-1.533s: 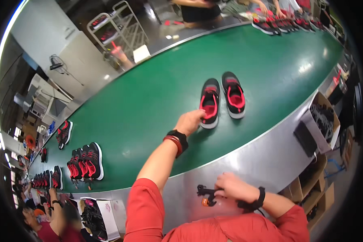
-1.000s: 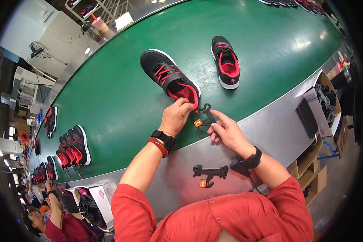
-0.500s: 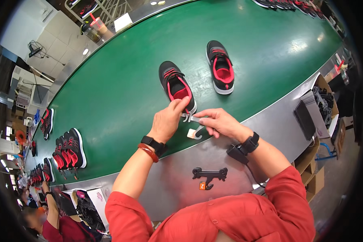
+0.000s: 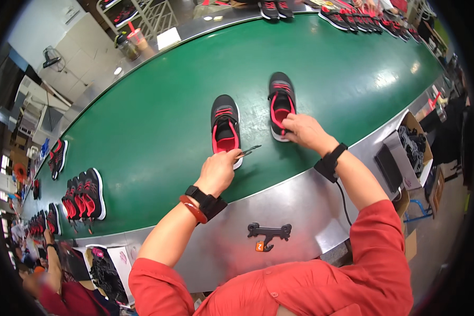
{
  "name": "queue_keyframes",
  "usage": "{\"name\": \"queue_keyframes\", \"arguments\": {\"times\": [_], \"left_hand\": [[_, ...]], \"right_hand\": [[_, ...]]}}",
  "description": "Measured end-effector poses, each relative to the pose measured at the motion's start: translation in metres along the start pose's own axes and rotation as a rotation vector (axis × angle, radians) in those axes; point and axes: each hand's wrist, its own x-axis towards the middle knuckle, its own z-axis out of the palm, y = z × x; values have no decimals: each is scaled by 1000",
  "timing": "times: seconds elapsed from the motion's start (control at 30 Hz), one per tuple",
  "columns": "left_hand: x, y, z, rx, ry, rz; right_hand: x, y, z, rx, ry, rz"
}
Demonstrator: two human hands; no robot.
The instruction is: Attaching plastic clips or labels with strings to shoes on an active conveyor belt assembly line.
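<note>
Two black sneakers with red linings and white soles lie toes away from me. At the heel of the left sneaker (image 4: 225, 121), my left hand (image 4: 219, 171) is closed on a thin plastic shoe hanger (image 4: 250, 151), one end of which sticks out to the right. Its other end is hidden by my fingers, so I cannot tell how it joins the heel. My right hand (image 4: 306, 131) pinches the heel of the right sneaker (image 4: 282, 100), fingers at the collar. A second, black shoe hanger (image 4: 269, 231) with an orange tag lies on the metal ledge near my body.
The green belt (image 4: 158, 131) carries more sneakers (image 4: 84, 195) at left and a row of sneakers (image 4: 347, 21) at far right. Boxes of hangers stand at right (image 4: 413, 152) and lower left (image 4: 110, 274). A co-worker (image 4: 63, 289) is at lower left.
My right hand has left the hanger and taken the right sneaker by its heel. That sneaker has turned and shifted slightly. The left sneaker points straighter ahead, my left hand still at its heel.
</note>
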Motion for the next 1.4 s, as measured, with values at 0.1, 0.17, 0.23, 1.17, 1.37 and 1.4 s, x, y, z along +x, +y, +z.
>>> {"name": "queue_keyframes", "arguments": {"times": [0.1,0.17,0.23,1.17,1.37,1.4], "left_hand": [[-1,-12,4,53,-8,1],[-3,-12,1,46,-14,-11],[-6,-12,-1,46,-21,-24],[-31,-53,-18,418,-179,30],[-34,-57,-22,448,-183,-10],[-33,-56,-22,441,-174,-10]], "right_hand": [[6,-43,-1,-81,47,-108],[7,-56,3,-112,84,-157],[10,-68,4,-133,96,-180],[-5,28,-54,-208,-304,593],[-2,6,-8,-94,45,334],[-4,0,-7,-82,76,322]]}}
